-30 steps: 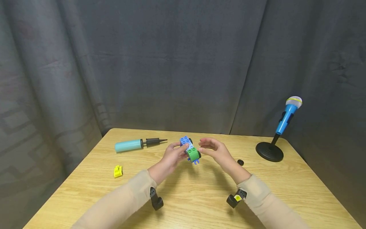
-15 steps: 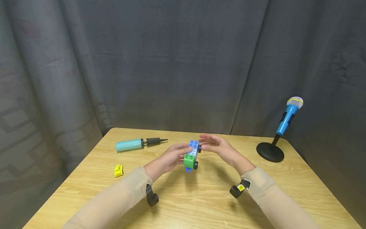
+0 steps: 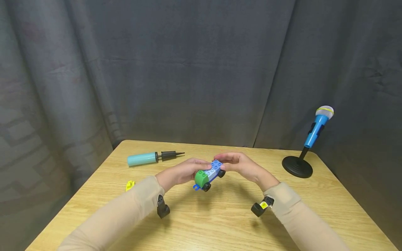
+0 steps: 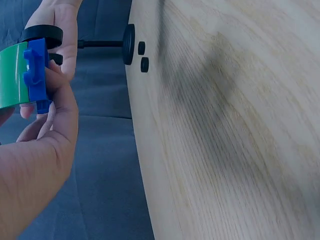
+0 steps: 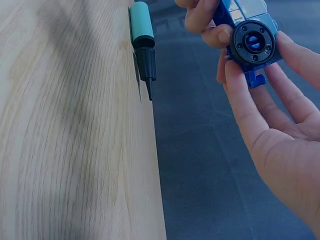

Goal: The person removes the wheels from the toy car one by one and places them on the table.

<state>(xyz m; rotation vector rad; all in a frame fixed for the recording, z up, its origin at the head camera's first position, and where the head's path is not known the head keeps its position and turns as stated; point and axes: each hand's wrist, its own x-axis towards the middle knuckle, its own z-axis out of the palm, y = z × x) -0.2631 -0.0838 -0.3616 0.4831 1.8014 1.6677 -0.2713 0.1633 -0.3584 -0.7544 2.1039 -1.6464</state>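
The toy car (image 3: pixel 209 173) is held above the wooden table (image 3: pixel 220 223), to the right of the hand pump (image 3: pixel 142 159) and a little nearer the person than the pump. The left hand (image 3: pixel 180 171) grips the car about its middle, while the right hand (image 3: pixel 246 169) has thumb and fingers pinching the end with the blue brick (image 3: pixel 216 164), beside the wheel (image 3: pixel 221 173); how hard either presses cannot be told. The car looks to be moulded plastic, so it is probably light, stiff and unlikely to dent under a firm pinch. Its glossy faces, the rounded green brick (image 3: pixel 201 178) above all, may slip a little under dry fingertips, whereas the studs on top should give some bite. The likely weak points are the joints between bricks, which a twist or upward pull could part, and the blue hook (image 3: pixel 196 187), a thin piece poorly suited as a handle. The wheels probably turn, so the flat sides of the bricks and the base between the wheels seem the sounder place to hold. Nearer the person than the pump lies a yellow piece (image 3: pixel 130 184), partly hidden by the sleeve (image 3: pixel 122 207); well to the right of the pump stands the microphone (image 3: pixel 315 130).
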